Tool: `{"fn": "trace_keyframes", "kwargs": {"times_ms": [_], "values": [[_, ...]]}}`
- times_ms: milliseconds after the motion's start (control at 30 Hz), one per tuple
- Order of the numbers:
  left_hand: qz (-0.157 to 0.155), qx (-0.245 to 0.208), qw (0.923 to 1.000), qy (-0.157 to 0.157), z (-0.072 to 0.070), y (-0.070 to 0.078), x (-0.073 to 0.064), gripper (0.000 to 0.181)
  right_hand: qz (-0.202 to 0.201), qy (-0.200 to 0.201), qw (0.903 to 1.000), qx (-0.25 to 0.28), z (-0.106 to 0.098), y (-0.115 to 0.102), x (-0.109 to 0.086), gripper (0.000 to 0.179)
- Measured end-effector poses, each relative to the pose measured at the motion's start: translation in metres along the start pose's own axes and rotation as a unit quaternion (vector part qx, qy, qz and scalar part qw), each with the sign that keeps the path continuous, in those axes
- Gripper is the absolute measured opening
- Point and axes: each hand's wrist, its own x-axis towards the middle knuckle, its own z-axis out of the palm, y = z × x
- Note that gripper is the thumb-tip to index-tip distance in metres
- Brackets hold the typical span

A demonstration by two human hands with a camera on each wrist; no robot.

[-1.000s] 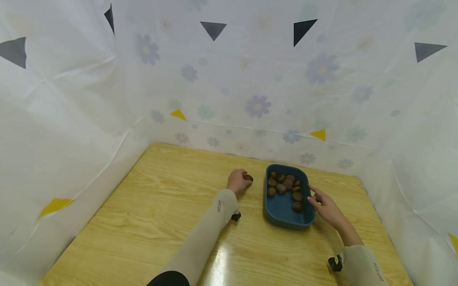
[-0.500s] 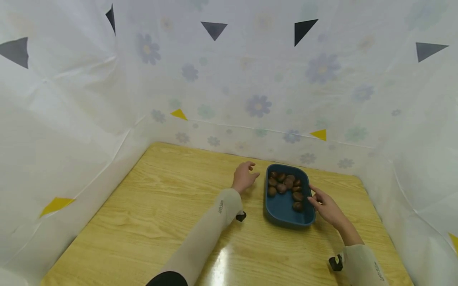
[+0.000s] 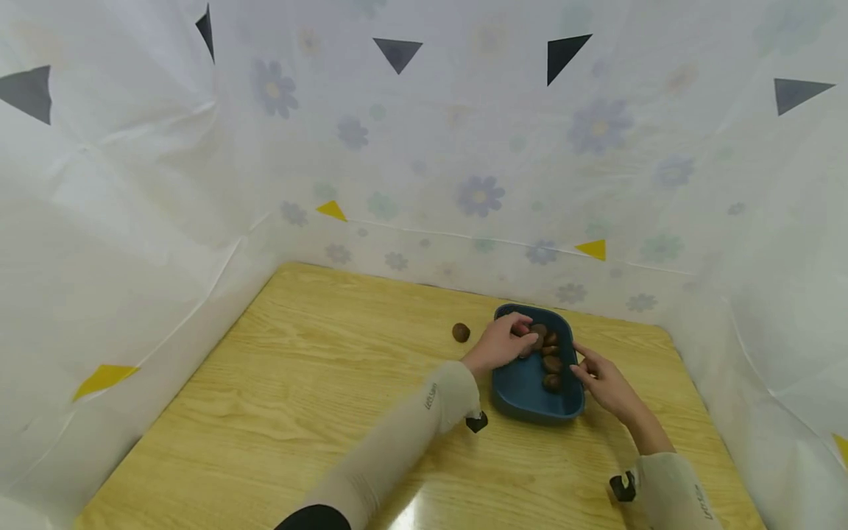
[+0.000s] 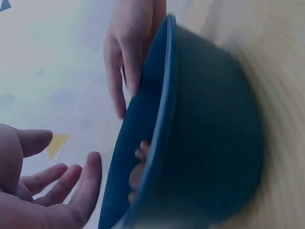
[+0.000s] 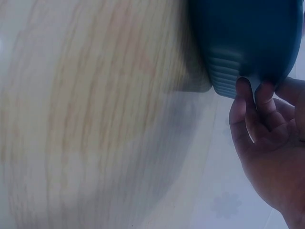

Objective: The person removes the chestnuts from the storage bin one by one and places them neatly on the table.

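Note:
A dark blue plastic container [image 3: 523,383] stands near the table's back edge with several brown chestnuts [image 3: 551,364] inside. Over its left rim reaches my left hand [image 3: 498,344], fingertips above the chestnuts at the far end and partly covering them. The left wrist view shows that left hand [image 4: 52,195] with thumb and fingers apart and nothing between them. My right hand [image 3: 606,386] pinches the container's right rim; in the right wrist view its fingers [image 5: 243,114] bend against the outer wall. One chestnut [image 3: 461,333] lies on the table, left of the container.
The wood-grain table [image 3: 318,368] stretches left and forward of the container. White patterned sheeting [image 3: 424,147] encloses the back and both sides. A glossy light patch lies near the table's front.
My left hand has let go of a chestnut on the table and moved right, over the container. The right hand and the container have stayed in place.

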Motion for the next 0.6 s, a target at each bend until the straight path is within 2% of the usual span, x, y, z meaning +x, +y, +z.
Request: {"fn": "trace_keyframes", "kwargs": {"times_ms": [67, 133, 200, 300, 400, 500, 600], "values": [[-0.029, -0.050, 0.9982, -0.016, 0.011, 0.001, -0.001, 0.037, -0.002, -0.002, 1.0000, 0.003, 0.001, 0.000, 0.001, 0.062], [-0.068, -0.110, 0.9913, -0.028, 0.022, 0.002, -0.004, 0.039, -0.002, -0.002, 1.0000, 0.008, 0.001, 0.000, 0.001, 0.062], [-0.098, -0.139, 0.9850, -0.032, 0.032, 0.003, -0.005, 0.041, -0.001, -0.004, 1.0000, 0.007, 0.001, 0.000, 0.001, 0.062], [-0.132, -0.140, 0.9810, -0.026, 0.043, 0.002, -0.005, 0.045, 0.004, -0.006, 0.9999, 0.007, 0.001, -0.001, 0.002, 0.062], [-0.162, -0.112, 0.9803, -0.007, 0.050, 0.001, -0.004, 0.046, 0.006, -0.006, 1.0000, 0.003, 0.002, -0.001, 0.002, 0.062], [-0.184, -0.094, 0.9785, 0.003, 0.053, -0.001, -0.004, 0.045, 0.006, -0.006, 1.0000, 0.001, 0.003, -0.001, 0.001, 0.063], [-0.194, -0.102, 0.9757, 0.002, 0.056, -0.004, -0.004, 0.044, 0.005, -0.007, 1.0000, 0.005, 0.005, -0.002, -0.001, 0.063]]}}
